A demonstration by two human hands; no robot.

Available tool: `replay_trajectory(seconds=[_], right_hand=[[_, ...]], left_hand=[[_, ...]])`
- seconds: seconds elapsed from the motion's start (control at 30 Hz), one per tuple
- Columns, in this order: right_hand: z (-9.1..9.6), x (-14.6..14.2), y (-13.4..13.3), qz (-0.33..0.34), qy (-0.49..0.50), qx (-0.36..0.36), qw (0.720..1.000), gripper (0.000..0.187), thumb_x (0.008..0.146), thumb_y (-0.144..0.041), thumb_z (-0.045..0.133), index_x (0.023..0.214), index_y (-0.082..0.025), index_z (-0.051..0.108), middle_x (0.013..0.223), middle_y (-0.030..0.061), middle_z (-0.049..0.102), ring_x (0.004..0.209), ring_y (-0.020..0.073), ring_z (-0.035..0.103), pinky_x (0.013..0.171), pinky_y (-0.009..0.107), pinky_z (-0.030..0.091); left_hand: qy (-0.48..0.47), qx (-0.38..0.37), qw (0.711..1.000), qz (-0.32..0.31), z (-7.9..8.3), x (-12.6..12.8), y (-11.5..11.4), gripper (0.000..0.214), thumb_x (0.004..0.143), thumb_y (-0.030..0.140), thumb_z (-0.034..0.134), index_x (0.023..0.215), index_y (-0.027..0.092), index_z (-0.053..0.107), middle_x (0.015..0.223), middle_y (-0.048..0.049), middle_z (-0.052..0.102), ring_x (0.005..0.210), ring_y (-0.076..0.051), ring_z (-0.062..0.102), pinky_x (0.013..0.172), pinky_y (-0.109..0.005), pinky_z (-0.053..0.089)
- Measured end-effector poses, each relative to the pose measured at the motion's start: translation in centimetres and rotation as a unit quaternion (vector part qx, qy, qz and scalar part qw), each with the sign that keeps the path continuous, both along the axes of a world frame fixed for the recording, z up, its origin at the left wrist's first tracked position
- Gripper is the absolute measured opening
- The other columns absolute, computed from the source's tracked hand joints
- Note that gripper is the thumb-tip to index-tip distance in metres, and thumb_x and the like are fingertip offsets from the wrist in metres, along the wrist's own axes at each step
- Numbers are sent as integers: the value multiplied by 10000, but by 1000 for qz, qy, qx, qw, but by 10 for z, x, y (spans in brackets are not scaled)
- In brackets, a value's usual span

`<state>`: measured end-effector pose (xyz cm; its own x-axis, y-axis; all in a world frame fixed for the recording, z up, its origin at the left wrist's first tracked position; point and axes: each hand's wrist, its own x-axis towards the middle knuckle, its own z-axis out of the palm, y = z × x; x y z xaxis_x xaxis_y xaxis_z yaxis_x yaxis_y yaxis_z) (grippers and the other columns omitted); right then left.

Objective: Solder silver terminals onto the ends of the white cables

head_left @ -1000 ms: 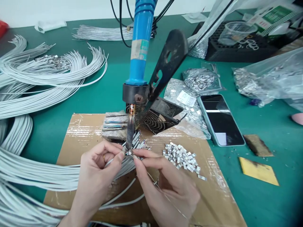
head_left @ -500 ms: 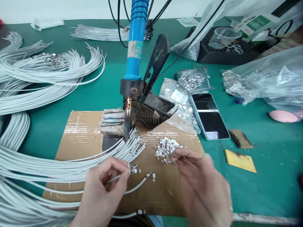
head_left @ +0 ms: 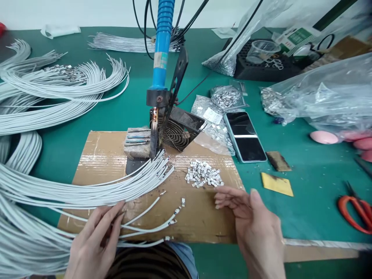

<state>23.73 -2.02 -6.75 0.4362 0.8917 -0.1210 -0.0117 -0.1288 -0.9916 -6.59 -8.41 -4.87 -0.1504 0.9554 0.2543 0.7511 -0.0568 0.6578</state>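
Note:
My left hand (head_left: 97,236) is at the lower left, its fingers pinched together at the near edge of a bundle of white cables (head_left: 139,186). A white cable (head_left: 142,213) runs out from beneath it, though the fingertips' hold is partly hidden. Other cables nearby end in small metal terminals (head_left: 177,211). On the right, my right hand (head_left: 252,221) is open, fingers stretched and thumb raised. It lies just below a pile of small white-and-silver terminals (head_left: 203,173) on the cardboard (head_left: 200,217). A blue-handled soldering iron (head_left: 162,58) points down over the cable ends.
Behind the iron sits a black fan (head_left: 177,131). A phone (head_left: 245,137) lies beside plastic bags of metal parts (head_left: 226,97). Farther right are a yellow sponge (head_left: 277,184) and red-handled scissors (head_left: 356,209). More cable coils (head_left: 72,89) cover the left side.
My left hand has moved left, away from the terminal ends, to the cable bundle. My right hand, pinching a thin wire earlier, has opened. The view has shifted, bringing the scissors into sight.

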Motion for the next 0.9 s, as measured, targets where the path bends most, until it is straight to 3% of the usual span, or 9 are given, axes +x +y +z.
replay_trajectory(seconds=[0.2,0.33,0.4,0.53,0.6,0.67,0.73,0.83,0.9], right_hand=[[7,-14,-8,93,-194,36,976,321,1000,-419,669,876,-184,849,749,58,810,612,181,741,566,254,614],[5,-23,-9,146,-256,67,953,102,928,-280,753,888,-212,818,775,28,784,613,161,701,553,244,588],[3,-26,-8,165,-270,75,946,51,901,-251,770,896,-220,810,750,13,745,600,154,662,532,245,556],[4,-33,-3,210,-297,83,928,55,857,-182,790,889,-225,789,739,3,710,663,171,655,560,261,523],[7,-37,-1,223,-302,84,923,71,867,-157,757,849,-226,766,733,4,704,680,178,655,592,271,526],[9,-40,-2,229,-303,83,921,108,882,-145,718,823,-230,748,715,1,689,683,180,650,614,276,528],[10,-42,-5,226,-299,81,923,119,890,-148,703,812,-234,733,721,2,691,678,176,647,614,269,530],[8,-44,-12,195,-283,65,937,76,930,-166,685,896,-231,703,774,1,725,627,143,661,598,238,556],[7,-46,-17,170,-263,52,948,41,970,-188,663,975,-227,674,783,-2,737,609,128,693,604,214,589]], left_hand=[[124,5,986,-113,-9,-27,5,175,955,167,686,1098,266,692,975,-18,754,869,-201,773,868,-232,553],[181,72,974,-117,-4,-39,10,239,898,140,726,1096,273,716,1024,-52,733,892,-244,740,858,-314,544],[149,75,978,-129,3,-38,10,236,881,118,722,1052,281,716,1019,-48,751,900,-254,727,872,-339,512],[-29,-84,991,-98,24,-16,7,114,960,271,676,1053,328,706,888,19,778,792,-226,742,781,-284,521],[-94,-146,980,-99,35,2,8,214,950,300,703,1152,372,717,904,42,803,829,-213,772,789,-250,531],[-184,-213,951,-129,44,22,15,191,978,291,658,1129,383,732,846,55,796,734,-165,746,717,-217,522],[-279,-274,908,-153,51,39,25,118,974,374,667,1014,313,759,729,30,735,635,-145,670,672,-222,509],[-413,-373,822,-119,52,55,41,284,948,506,708,934,223,729,628,56,573,482,-83,485,460,-182,369],[-469,-385,788,-104,45,57,47,333,934,533,729,907,202,699,607,78,517,448,-55,408,413,-156,287]])
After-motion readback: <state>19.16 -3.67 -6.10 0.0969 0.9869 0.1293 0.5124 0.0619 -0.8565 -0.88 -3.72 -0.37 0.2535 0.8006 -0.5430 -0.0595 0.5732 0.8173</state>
